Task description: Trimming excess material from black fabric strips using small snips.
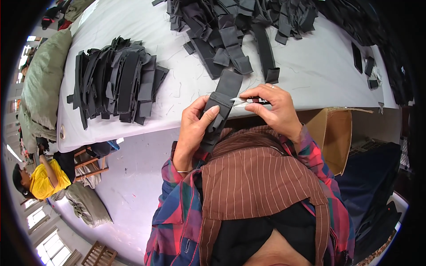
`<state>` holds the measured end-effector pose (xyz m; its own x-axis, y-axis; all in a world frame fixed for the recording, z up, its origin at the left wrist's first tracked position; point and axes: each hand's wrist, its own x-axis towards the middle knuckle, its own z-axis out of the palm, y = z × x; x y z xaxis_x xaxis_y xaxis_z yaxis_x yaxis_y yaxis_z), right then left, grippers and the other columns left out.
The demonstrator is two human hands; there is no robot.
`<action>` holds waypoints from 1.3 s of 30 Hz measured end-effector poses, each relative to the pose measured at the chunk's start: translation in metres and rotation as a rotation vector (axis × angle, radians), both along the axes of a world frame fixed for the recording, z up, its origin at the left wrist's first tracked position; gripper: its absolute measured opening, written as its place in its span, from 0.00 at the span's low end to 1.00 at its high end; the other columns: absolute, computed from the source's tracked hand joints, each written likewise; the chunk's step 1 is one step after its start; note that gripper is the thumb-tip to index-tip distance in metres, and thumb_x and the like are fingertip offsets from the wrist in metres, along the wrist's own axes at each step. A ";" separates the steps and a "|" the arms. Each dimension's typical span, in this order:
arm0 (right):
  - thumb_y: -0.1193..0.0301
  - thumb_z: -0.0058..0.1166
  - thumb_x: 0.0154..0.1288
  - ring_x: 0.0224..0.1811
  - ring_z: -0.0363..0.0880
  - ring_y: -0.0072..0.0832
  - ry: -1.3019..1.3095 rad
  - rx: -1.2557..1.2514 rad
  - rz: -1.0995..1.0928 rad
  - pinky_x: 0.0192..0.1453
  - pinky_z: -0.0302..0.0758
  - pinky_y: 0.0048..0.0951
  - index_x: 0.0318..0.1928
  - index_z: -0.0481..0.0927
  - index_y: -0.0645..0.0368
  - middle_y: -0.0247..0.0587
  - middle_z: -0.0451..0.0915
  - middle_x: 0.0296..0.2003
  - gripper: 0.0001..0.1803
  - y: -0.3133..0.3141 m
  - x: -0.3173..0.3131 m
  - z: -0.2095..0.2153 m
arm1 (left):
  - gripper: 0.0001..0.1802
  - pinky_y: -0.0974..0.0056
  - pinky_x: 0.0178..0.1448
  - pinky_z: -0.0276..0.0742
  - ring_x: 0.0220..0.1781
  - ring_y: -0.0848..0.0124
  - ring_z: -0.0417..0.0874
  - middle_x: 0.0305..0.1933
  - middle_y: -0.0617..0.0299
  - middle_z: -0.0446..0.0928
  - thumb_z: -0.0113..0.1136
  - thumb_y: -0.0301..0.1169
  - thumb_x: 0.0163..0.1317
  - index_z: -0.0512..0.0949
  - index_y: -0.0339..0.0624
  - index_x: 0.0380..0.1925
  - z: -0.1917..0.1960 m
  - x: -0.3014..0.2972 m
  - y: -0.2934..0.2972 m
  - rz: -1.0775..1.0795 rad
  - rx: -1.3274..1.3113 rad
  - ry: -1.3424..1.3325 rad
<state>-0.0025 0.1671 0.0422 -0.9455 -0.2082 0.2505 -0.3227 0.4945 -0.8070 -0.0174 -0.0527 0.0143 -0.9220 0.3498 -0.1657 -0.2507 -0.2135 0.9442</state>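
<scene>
At the near edge of the white worktable (133,26), a dark fabric strap piece (220,108) is held upright in front of the chest. It is gripped by the left hand (193,133), whose fingers are wrapped around its lower half with the thumb pressed flat on the face. The right hand (275,108) is closed on a small pair of metal thread snips (243,102), whose bright tip is brought up to the right edge of the piece near its folded top.

Judged from this hold, loose threads appear to be trimmed from the piece. The step is best served if the fabric is kept taut by the left thumb, so that any thread stands clear of the seam. The blades should be laid close along the edge and only the thread taken, never the stitching or the fabric itself. The left fingertips are best kept below the cutting point.

To the left on the table, a stack of like dark pieces (117,80) is lined up; farther off, a loose heap of dark straps (239,26) is spread. To the right, below the table edge, an open cardboard box (330,137) stands.
</scene>
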 end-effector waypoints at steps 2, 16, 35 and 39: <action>0.73 0.63 0.52 0.31 0.75 0.28 0.020 0.033 0.011 0.39 0.66 0.27 0.38 0.83 0.57 0.35 0.80 0.29 0.10 -0.001 0.000 -0.001 | 0.13 0.76 0.40 0.72 0.36 0.82 0.75 0.38 0.66 0.78 0.59 0.28 0.64 0.76 0.33 0.47 0.005 0.000 -0.001 -0.049 -0.034 -0.031; 0.73 0.62 0.50 0.28 0.71 0.27 0.056 0.040 0.079 0.35 0.58 0.29 0.33 0.84 0.54 0.31 0.79 0.25 0.07 0.000 -0.001 -0.003 | 0.12 0.76 0.37 0.72 0.33 0.82 0.74 0.33 0.67 0.77 0.60 0.31 0.64 0.77 0.34 0.43 0.007 -0.001 -0.007 -0.162 0.007 -0.143; 0.70 0.65 0.49 0.25 0.70 0.27 0.139 0.163 0.085 0.34 0.59 0.29 0.31 0.83 0.53 0.29 0.79 0.24 0.07 0.002 0.003 0.007 | 0.11 0.75 0.42 0.70 0.38 0.82 0.74 0.36 0.68 0.78 0.59 0.29 0.64 0.77 0.32 0.42 0.008 0.003 -0.007 -0.187 0.031 -0.168; 0.70 0.64 0.51 0.26 0.73 0.28 0.126 0.046 -0.050 0.35 0.63 0.29 0.32 0.82 0.54 0.30 0.80 0.26 0.07 -0.007 0.003 0.007 | 0.10 0.74 0.41 0.70 0.37 0.83 0.73 0.35 0.67 0.78 0.59 0.28 0.64 0.78 0.33 0.41 0.009 0.002 -0.007 -0.205 -0.067 -0.073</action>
<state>0.0008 0.1602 0.0488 -0.9166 -0.1754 0.3593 -0.3941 0.5482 -0.7377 -0.0156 -0.0601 0.0232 -0.8174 0.5146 -0.2589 -0.3510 -0.0885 0.9322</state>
